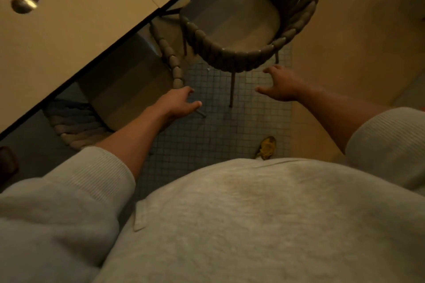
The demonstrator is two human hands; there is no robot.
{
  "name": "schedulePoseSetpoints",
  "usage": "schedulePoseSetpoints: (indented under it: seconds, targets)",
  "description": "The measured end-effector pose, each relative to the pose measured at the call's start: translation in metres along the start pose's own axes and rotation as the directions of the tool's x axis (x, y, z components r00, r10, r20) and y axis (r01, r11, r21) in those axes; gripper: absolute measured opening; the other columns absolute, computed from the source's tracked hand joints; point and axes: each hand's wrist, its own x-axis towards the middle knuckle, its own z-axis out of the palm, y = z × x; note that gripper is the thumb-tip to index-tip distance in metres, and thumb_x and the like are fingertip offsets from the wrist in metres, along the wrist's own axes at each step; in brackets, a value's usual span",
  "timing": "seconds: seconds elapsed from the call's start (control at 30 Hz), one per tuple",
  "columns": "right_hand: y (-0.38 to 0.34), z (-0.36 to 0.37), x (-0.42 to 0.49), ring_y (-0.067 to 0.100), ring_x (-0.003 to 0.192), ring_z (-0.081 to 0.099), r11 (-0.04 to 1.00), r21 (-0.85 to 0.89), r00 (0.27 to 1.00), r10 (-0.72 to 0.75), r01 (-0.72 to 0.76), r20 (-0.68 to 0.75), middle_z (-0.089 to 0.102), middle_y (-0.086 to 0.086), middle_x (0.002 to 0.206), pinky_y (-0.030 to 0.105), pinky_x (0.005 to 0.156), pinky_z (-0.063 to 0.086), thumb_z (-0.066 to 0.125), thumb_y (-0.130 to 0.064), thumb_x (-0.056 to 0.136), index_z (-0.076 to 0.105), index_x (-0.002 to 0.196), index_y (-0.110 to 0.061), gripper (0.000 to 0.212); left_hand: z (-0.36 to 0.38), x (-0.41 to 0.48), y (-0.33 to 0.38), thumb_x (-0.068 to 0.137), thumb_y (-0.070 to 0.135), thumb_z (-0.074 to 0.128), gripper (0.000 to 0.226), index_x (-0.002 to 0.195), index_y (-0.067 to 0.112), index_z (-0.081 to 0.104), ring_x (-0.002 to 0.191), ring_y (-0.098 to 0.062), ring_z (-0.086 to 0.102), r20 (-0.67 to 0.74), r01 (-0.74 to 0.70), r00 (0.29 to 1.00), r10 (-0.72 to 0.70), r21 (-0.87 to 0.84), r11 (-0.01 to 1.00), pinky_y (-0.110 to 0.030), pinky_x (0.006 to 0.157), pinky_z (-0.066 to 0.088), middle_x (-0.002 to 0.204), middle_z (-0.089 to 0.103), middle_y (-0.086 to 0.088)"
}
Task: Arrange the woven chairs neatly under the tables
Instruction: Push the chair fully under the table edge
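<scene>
A woven chair (232, 18) with a rope-wrapped curved back stands at the upper middle, its seat partly out from the light table (76, 30). A second woven chair (124, 82) sits to its left, seat mostly under the table edge. My left hand (177, 102) hovers by the end of the second chair's rope back, fingers apart, holding nothing. My right hand (279, 84) is spread just below the first chair's back rim, not touching it.
A small metal object (25, 0) lies on the table top. The floor under the chairs is small grey tile (207, 135), with tan flooring to the right. My shoe (266, 147) shows on the tile. A dark object (7, 163) sits at the left edge.
</scene>
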Motion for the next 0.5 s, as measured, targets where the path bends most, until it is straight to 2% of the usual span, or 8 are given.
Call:
schedulePoseSetpoints:
  seconds: [0.13,0.23,0.4,0.5]
  targets:
    - [0.054,-0.032,0.019,0.031,0.138,0.048,1.000,0.027,1.000,0.008,-0.009,0.003,0.042,0.007,0.157,0.047,0.106,0.045,0.061,-0.074,0.085,0.041,0.151,-0.025,0.084,0.006,0.028,0.038,0.094,0.060,0.064,0.079,0.157,0.020,0.037,0.137,-0.024,0.052,-0.069,0.085,0.992,-0.105,-0.238,0.968,-0.031,0.104,0.043,0.153,0.051,-0.005]
    - [0.090,-0.057,0.036,0.032,0.137,0.048,0.999,0.042,1.000,-0.002,0.002,-0.003,0.042,0.009,0.155,0.045,0.105,0.045,0.063,-0.070,0.086,0.042,0.150,-0.023,0.082,0.003,0.046,0.069,0.096,0.056,0.064,0.081,0.159,0.015,0.033,0.140,-0.024,0.049,-0.118,0.117,0.978,-0.173,-0.380,0.918,-0.042,0.116,0.043,0.155,0.049,-0.004]
    - [0.124,-0.099,0.076,0.033,0.137,0.048,0.997,0.055,0.999,-0.045,0.045,-0.006,0.043,0.009,0.155,0.047,0.109,0.044,0.066,-0.064,0.088,0.043,0.149,-0.025,0.076,0.001,0.077,0.120,0.098,0.054,0.062,0.078,0.158,0.014,0.035,0.141,-0.026,0.049,-0.208,0.139,0.943,-0.258,-0.458,0.878,-0.039,0.116,0.042,0.154,0.051,-0.004]
    - [0.125,-0.121,0.101,0.032,0.135,0.050,0.997,0.054,0.998,-0.062,0.062,0.005,0.046,0.011,0.152,0.049,0.108,0.047,0.066,-0.064,0.087,0.047,0.146,-0.022,0.075,-0.003,0.094,0.141,0.096,0.057,0.062,0.080,0.159,0.016,0.034,0.139,-0.026,0.050,-0.173,0.160,0.946,-0.275,-0.490,0.857,-0.044,0.115,0.044,0.153,0.052,-0.003]
